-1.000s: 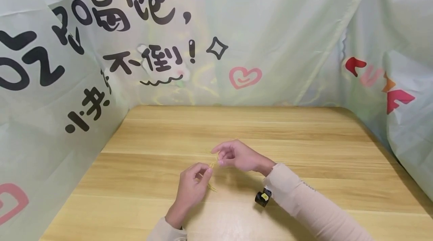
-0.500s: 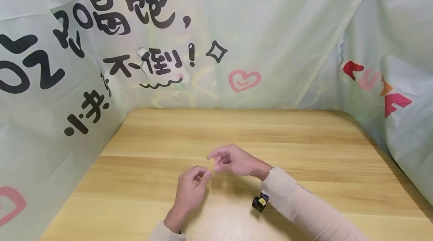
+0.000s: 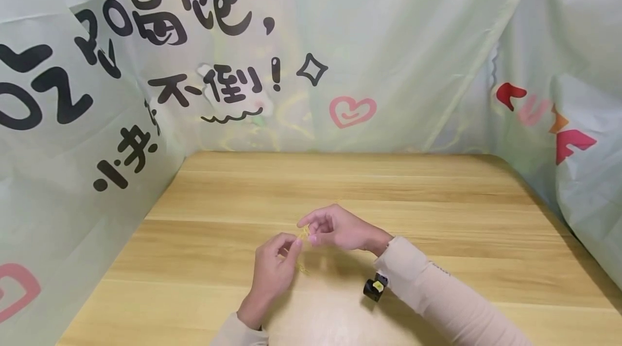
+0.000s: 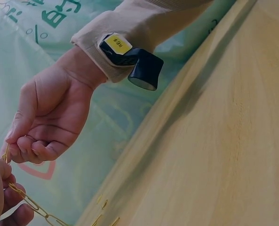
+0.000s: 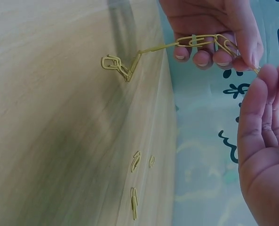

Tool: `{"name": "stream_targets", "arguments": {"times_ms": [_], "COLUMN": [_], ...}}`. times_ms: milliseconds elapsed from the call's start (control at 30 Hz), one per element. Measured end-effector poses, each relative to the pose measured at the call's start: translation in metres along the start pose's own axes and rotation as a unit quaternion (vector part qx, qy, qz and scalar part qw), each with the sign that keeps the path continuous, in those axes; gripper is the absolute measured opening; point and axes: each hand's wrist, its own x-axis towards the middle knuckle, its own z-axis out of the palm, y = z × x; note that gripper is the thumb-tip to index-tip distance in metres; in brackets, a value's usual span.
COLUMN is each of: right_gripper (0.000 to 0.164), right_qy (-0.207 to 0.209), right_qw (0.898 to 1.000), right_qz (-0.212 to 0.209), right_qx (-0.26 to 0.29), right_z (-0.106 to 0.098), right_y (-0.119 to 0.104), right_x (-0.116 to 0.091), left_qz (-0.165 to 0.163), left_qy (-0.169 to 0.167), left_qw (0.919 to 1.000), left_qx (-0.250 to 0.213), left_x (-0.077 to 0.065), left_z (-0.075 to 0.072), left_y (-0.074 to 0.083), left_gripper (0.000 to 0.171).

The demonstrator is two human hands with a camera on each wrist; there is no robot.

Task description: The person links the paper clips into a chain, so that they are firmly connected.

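Over the middle of the table, both hands meet at a chain of linked gold paper clips (image 5: 153, 48). My left hand (image 3: 274, 265) pinches the chain near its upper end between thumb and forefinger. From there the links run past the curled fingers and hang down, as the right wrist view shows. My right hand (image 3: 342, 230) pinches a gold paper clip (image 4: 7, 151) at that same end, its fingertips right against the left ones. Fingertips partly hide where this clip meets the chain.
Several loose gold paper clips (image 5: 134, 203) lie on the wooden table (image 3: 218, 189) beyond the hands. A black wrist camera (image 3: 374, 286) hangs under the right sleeve. A printed cloth curtain (image 3: 413, 54) encloses the table at the back and sides.
My right hand has come left and slightly down, closing the gap to the left hand. The left hand has shifted only slightly and still holds the chain.
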Motion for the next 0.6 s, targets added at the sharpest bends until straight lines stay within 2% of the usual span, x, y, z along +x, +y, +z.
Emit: {"name": "stream_targets", "arguments": {"times_ms": [300, 433, 600], "right_gripper": [0.037, 0.041, 0.043], "right_qy": [-0.022, -0.036, -0.021], "right_qw": [0.999, 0.999, 1.0], "right_qz": [-0.028, -0.028, -0.019], "right_qx": [0.013, 0.019, 0.01], "right_z": [0.0014, 0.0006, -0.0045], "right_y": [0.0005, -0.0007, -0.0037], "right_x": [0.0017, 0.0009, -0.0016], "left_qz": [-0.001, -0.002, -0.002], "left_qy": [0.009, 0.013, 0.004], "left_qw": [0.9999, 0.9999, 0.9999], "left_qx": [0.01, 0.011, 0.011], "left_x": [0.0, 0.0008, 0.0014], "left_z": [-0.0004, -0.0008, -0.0014], "left_y": [0.0014, 0.0027, 0.0038], "left_gripper": [0.006, 0.006, 0.004]}}
